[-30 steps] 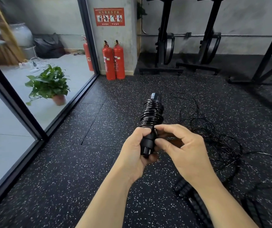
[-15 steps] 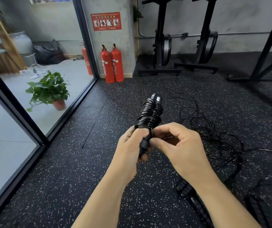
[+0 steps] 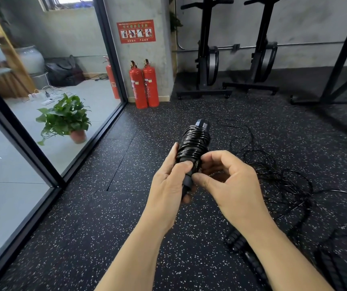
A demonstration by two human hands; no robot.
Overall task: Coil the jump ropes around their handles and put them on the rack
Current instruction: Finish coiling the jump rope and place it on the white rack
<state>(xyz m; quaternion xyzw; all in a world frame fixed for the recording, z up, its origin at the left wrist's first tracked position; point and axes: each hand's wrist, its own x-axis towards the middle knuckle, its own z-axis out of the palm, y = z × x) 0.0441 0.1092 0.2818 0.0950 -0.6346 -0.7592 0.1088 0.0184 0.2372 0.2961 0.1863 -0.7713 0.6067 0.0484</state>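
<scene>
While the left hand (image 3: 168,185) grips the lower handle end of the coiled jump rope (image 3: 193,143), thumb curled over it, the right hand (image 3: 231,185) pinches the lowest turns of the coil beside that thumb. Loose jump ropes (image 3: 283,183) lie tangled on the floor (image 3: 84,227), right of the coiled jump rope.

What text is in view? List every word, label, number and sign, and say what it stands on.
Nothing can be read for certain.
Red sign on the pillar: rows of characters and four pictures, too blurred to read.
Two extinguishers: small labels, too small to read.
Third extinguisher, farther left: white emblem, unreadable.
Coiled rope: no text shows.
</scene>
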